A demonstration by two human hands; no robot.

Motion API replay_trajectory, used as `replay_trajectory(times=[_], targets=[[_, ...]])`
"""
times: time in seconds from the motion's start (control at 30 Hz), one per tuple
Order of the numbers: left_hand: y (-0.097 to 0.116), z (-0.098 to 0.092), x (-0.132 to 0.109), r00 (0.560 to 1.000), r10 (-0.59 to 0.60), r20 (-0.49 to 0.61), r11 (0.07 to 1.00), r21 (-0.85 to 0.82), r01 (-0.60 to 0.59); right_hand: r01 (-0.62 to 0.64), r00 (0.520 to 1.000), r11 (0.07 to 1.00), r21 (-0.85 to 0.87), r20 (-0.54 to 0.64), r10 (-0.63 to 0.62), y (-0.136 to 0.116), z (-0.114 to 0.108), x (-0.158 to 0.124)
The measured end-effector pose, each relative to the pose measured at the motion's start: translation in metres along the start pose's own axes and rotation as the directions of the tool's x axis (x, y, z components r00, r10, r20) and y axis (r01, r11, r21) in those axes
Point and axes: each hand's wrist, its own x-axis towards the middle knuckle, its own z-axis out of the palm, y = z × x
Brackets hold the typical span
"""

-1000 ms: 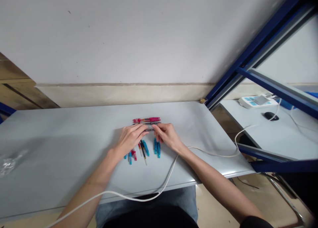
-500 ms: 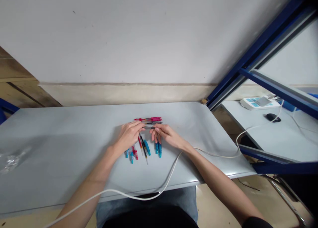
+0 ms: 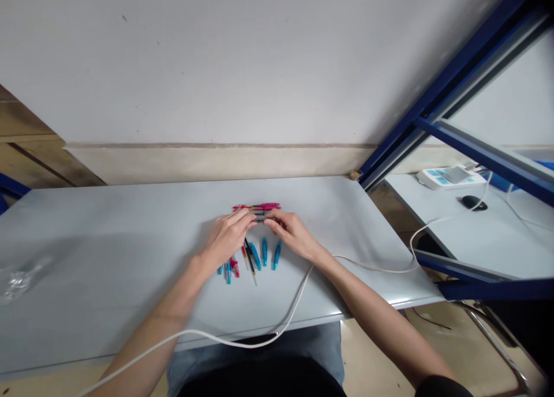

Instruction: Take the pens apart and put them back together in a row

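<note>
A dark pen [image 3: 259, 217] spans the gap between my two hands near the middle of the table. My left hand [image 3: 228, 233] is closed on its left end, and my right hand [image 3: 292, 231] pinches the right end. Just beyond the fingers lie pink pens [image 3: 269, 205]. Blue pen barrels [image 3: 264, 251] rest on the table below the hands. Beside them are thin refills [image 3: 250, 257] with black and red ink, partly under my left hand. Small blue pen parts [image 3: 228, 273] and a pink pen part [image 3: 234, 266] lie nearer to me.
A white cable [image 3: 298, 299] runs across the table's front and over my left forearm. Crumpled clear plastic [image 3: 17, 283] lies at the far left. To the right stands a blue metal frame [image 3: 402, 91], with a black mouse [image 3: 474, 203] and a white power strip [image 3: 448, 178] beyond it.
My right hand has moved slightly up and closed in on the pen's right end, its fingers leaving the blue barrels. Two blue barrels have shifted and now lie farther apart.
</note>
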Motion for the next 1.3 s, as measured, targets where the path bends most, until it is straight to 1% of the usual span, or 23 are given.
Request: replay_trajectory(times=[0.07, 0.17, 0.23, 0.27, 0.33, 0.4, 0.43, 0.47, 0.53, 0.6, 0.67, 0.73, 0.8, 0.83, 0.93, 1.07, 1.1, 1.17, 1.23, 1.3], targets=[[0.000, 0.000, 0.000, 1.000, 0.005, 0.005, 1.000, -0.021, -0.005, 0.035, 0.999, 0.999, 0.005, -0.020, -0.035, -0.001, 0.000, 0.000], [0.000, 0.002, -0.001, 0.997, 0.066, -0.026, 0.996, -0.059, -0.067, -0.028, 0.999, 0.999, 0.030, -0.023, 0.028, -0.001, 0.000, 0.000], [0.000, 0.004, -0.001, 0.996, 0.074, -0.054, 0.995, -0.069, -0.077, -0.057, 0.998, 0.997, 0.048, -0.035, 0.059, 0.000, 0.000, 0.000], [0.000, 0.005, -0.001, 0.996, 0.061, -0.058, 0.995, -0.073, -0.065, -0.043, 0.998, 0.998, 0.046, -0.044, 0.045, 0.000, 0.000, 0.000], [0.001, 0.005, 0.000, 0.999, 0.033, -0.043, 0.995, -0.088, -0.036, 0.028, 0.998, 0.999, 0.018, -0.064, -0.027, 0.000, 0.000, 0.000], [0.001, 0.004, 0.000, 0.999, 0.031, -0.021, 0.994, -0.109, -0.033, 0.077, 0.995, 0.997, -0.015, -0.064, -0.078, 0.000, 0.001, 0.000], [0.001, 0.004, 0.000, 0.999, 0.041, -0.017, 0.992, -0.118, -0.043, 0.068, 0.996, 0.997, -0.020, -0.060, -0.069, 0.000, 0.002, 0.000], [0.002, 0.003, 0.000, 0.998, 0.055, -0.021, 0.991, -0.122, -0.057, 0.035, 0.998, 0.999, -0.011, -0.060, -0.035, 0.001, 0.003, 0.000], [0.002, 0.004, 0.000, 0.996, 0.084, -0.042, 0.989, -0.116, -0.088, -0.066, 0.995, 0.997, 0.047, -0.072, 0.069, 0.002, 0.005, 0.000], [0.002, 0.006, 0.000, 0.994, 0.087, -0.066, 0.989, -0.116, -0.094, -0.130, 0.986, 0.985, 0.116, -0.086, 0.141, 0.002, 0.005, 0.001], [0.000, 0.007, 0.000, 0.994, 0.067, -0.083, 0.987, -0.144, -0.078, -0.107, 0.988, 0.984, 0.139, -0.093, 0.121, 0.001, 0.003, 0.001], [-0.001, 0.008, 0.001, 0.996, 0.045, -0.082, 0.985, -0.161, -0.058, -0.022, 0.995, 0.994, 0.105, -0.091, 0.031, -0.001, 0.000, 0.001], [-0.003, 0.007, 0.001, 0.997, 0.022, -0.067, 0.992, -0.121, -0.030, 0.043, 0.995, 0.998, 0.047, -0.089, -0.039, -0.003, -0.003, 0.002], [-0.004, 0.006, 0.001, 0.998, 0.007, -0.064, 0.996, -0.088, -0.013, 0.056, 0.994, 0.998, 0.023, -0.091, -0.053, -0.003, -0.004, 0.002], [-0.005, 0.005, 0.001, 0.997, -0.021, -0.072, 1.000, -0.016, 0.020, 0.019, 0.996, 1.000, -0.006, -0.091, -0.019, -0.002, -0.004, 0.002], [-0.005, 0.004, 0.003, 0.998, 0.023, -0.060, 0.999, 0.026, -0.022, -0.117, 0.991, 0.993, 0.025, -0.064, 0.119, 0.003, 0.000, 0.002], [-0.006, 0.003, 0.003, 0.998, 0.033, -0.049, 0.999, 0.032, -0.031, -0.135, 0.988, 0.990, 0.026, -0.069, 0.137, 0.004, 0.000, 0.003], [-0.010, 0.001, 0.004, 0.999, 0.034, -0.029, 0.999, 0.027, -0.033, -0.121, 0.987, 0.993, -0.007, -0.104, 0.120, 0.009, -0.002, 0.004], [-0.017, 0.000, 0.003, 1.000, 0.016, -0.025, 1.000, 0.008, -0.016, -0.060, 0.989, 0.995, -0.079, -0.136, 0.049, 0.016, -0.006, 0.006], [-0.024, 0.000, 0.001, 1.000, -0.011, -0.022, 1.000, -0.010, 0.010, 0.000, 0.990, 0.988, -0.157, -0.141, -0.022, 0.025, -0.011, 0.008]])
